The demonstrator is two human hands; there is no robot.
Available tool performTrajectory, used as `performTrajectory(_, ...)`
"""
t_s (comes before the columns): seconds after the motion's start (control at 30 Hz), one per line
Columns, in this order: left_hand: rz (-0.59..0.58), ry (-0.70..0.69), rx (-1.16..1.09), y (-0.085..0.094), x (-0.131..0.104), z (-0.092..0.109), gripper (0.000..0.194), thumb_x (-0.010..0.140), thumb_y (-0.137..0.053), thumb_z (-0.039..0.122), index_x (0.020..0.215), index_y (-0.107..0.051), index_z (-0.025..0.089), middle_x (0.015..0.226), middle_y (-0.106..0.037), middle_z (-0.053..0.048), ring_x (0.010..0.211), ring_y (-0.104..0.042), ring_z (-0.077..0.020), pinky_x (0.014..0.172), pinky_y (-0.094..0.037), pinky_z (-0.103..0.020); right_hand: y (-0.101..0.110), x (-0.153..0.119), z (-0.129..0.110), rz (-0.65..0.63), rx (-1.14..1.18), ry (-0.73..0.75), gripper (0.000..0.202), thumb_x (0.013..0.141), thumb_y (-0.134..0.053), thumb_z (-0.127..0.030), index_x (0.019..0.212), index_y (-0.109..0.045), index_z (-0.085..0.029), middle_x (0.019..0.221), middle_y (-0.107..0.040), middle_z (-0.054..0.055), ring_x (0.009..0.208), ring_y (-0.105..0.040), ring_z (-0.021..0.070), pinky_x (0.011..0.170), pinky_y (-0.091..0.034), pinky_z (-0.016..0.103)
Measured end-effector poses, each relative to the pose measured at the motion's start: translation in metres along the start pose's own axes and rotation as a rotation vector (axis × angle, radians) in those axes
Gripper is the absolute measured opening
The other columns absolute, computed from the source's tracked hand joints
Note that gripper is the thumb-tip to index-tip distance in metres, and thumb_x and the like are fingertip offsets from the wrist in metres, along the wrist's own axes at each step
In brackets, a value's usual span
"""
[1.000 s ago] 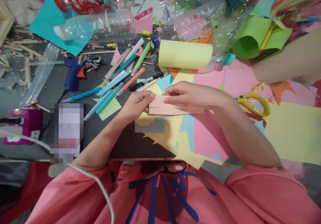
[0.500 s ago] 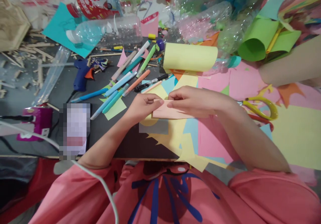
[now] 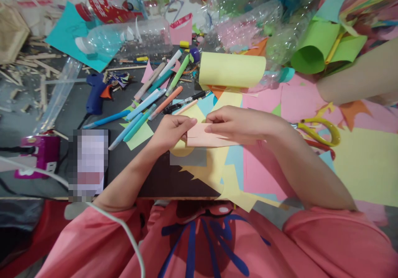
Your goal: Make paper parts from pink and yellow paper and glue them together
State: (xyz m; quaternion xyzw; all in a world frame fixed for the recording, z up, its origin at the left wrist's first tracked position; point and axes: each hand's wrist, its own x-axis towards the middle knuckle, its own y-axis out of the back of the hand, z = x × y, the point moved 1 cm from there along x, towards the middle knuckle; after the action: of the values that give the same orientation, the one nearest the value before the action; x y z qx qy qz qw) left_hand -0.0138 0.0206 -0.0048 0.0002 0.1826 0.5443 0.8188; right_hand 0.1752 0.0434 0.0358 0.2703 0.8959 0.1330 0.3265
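A folded strip of pale pink paper (image 3: 199,136) with small slits is held just above the scraps at the middle of the table. At its left end, my left hand (image 3: 172,132) pinches the upper corner between thumb and curled fingers. My right hand (image 3: 236,122) grips the same strip from the right, thumb on the near face and fingers bent behind it. Under the hands lie yellow paper scraps (image 3: 230,182) and pink sheets (image 3: 261,170). Yellow-handled scissors (image 3: 321,130) rest beside my right forearm, their blades partly hidden.
Several markers (image 3: 146,103) and a blue glue gun (image 3: 95,95) lie to the left. A phone (image 3: 92,162) and a purple power adapter (image 3: 39,155) are near the front edge. Behind stand a yellow paper roll (image 3: 231,69) and clear bottles (image 3: 143,35). Another person's arm (image 3: 357,74) reaches in from the right.
My left thumb has slid left, back toward the strip's corner, uncovering more of its left end. The whole view has shifted slightly; my right hand keeps its hold.
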Motion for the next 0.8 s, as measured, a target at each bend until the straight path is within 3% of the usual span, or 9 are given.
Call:
performTrajectory(0.17,0.025,0.013,0.0,-0.0003,-0.0003,0.0012,0.045,0.077,-0.058,0.051,0.049,-0.045,0.018,0.048,-0.043,0.003,0.047,-0.042,-0.0083,0.046,-0.034,-0.02,-0.0002,-0.0006,-0.0013,0.011,-0.015,-0.02,0.034,0.095,-0.05,-0.026,0.063,-0.039,-0.02,0.057,-0.032,-0.007,0.051,-0.03,0.0074,0.052,-0.021,0.026)
performTrajectory(0.33,0.016,0.022,0.01,0.0001,0.0001,-0.0018,0.037,0.069,-0.067,0.051,0.061,-0.06,0.016,0.053,-0.05,0.002,0.049,-0.044,-0.0091,0.048,-0.033,-0.021,0.0021,-0.0021,-0.0076,0.0,-0.066,-0.043,0.036,0.094,-0.05,-0.024,0.061,-0.037,-0.02,0.054,-0.032,-0.008,0.051,-0.029,0.007,0.053,-0.021,0.026)
performTrajectory(0.5,0.015,-0.011,0.058,0.0009,0.0014,-0.0052,0.041,0.073,-0.062,0.049,0.05,-0.049,0.017,0.049,-0.047,0.002,0.049,-0.044,-0.0088,0.048,-0.033,-0.021,0.0015,-0.0013,-0.0065,0.009,-0.089,-0.036,0.036,0.094,-0.05,-0.025,0.061,-0.037,-0.02,0.053,-0.032,-0.008,0.05,-0.029,0.007,0.054,-0.021,0.027)
performTrajectory(0.63,-0.006,-0.006,0.057,0.0003,0.0015,-0.0031,0.04,0.075,-0.059,0.048,0.051,-0.05,0.017,0.05,-0.046,0.003,0.048,-0.043,-0.0085,0.048,-0.034,-0.02,-0.0005,-0.0004,-0.0045,0.035,-0.091,-0.027,0.034,0.093,-0.05,-0.027,0.062,-0.037,-0.02,0.054,-0.033,-0.008,0.051,-0.03,0.0074,0.054,-0.022,0.027)
performTrajectory(0.8,0.0,0.026,0.045,-0.0018,-0.0004,0.0024,0.029,0.07,-0.064,0.043,0.062,-0.062,0.015,0.052,-0.048,0.004,0.049,-0.04,-0.0079,0.048,-0.031,-0.021,-0.0005,-0.0025,-0.0081,0.004,-0.106,-0.035,0.032,0.092,-0.048,-0.023,0.061,-0.041,-0.02,0.054,-0.034,-0.007,0.052,-0.031,0.0081,0.055,-0.022,0.028)
